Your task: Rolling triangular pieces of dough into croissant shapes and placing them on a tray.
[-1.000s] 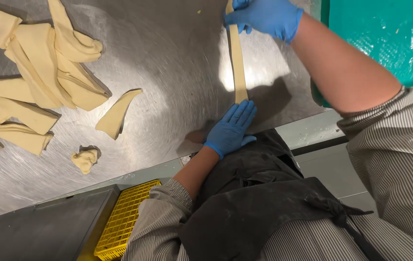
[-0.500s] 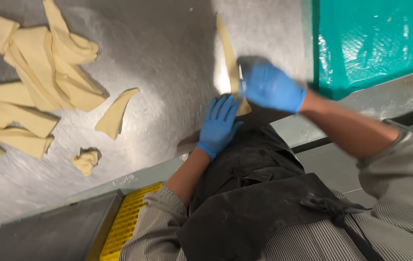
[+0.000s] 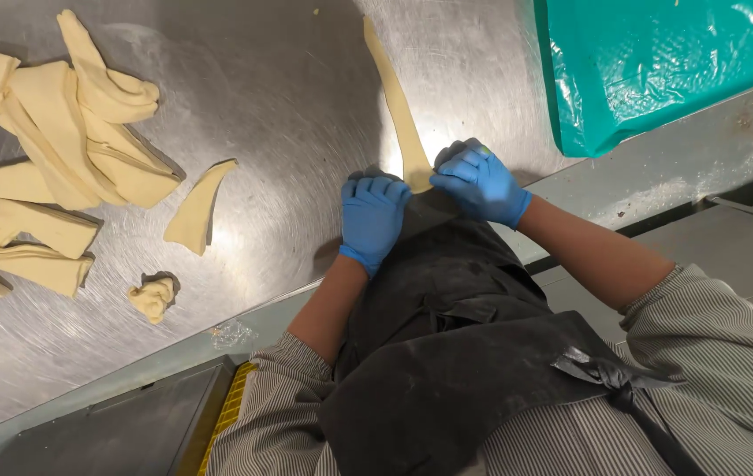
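Dough strip (image 3: 398, 115) at the counter's (image 3: 306, 106) near edge: your left hand (image 3: 371, 216) and right hand (image 3: 480, 183) pinch its wide end; rolling it up evenly comes next, I judge

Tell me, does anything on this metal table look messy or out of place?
Mostly no. Both gloved hands, left hand and right hand, press the wide end of a long dough strip. Only a small crumpled dough lump and one curved offcut lie apart from the dough pile.

blue gloved hands (image 3: 425, 198), pale yellow dough strip (image 3: 398, 110), seemingly teal sheet (image 3: 659, 62)
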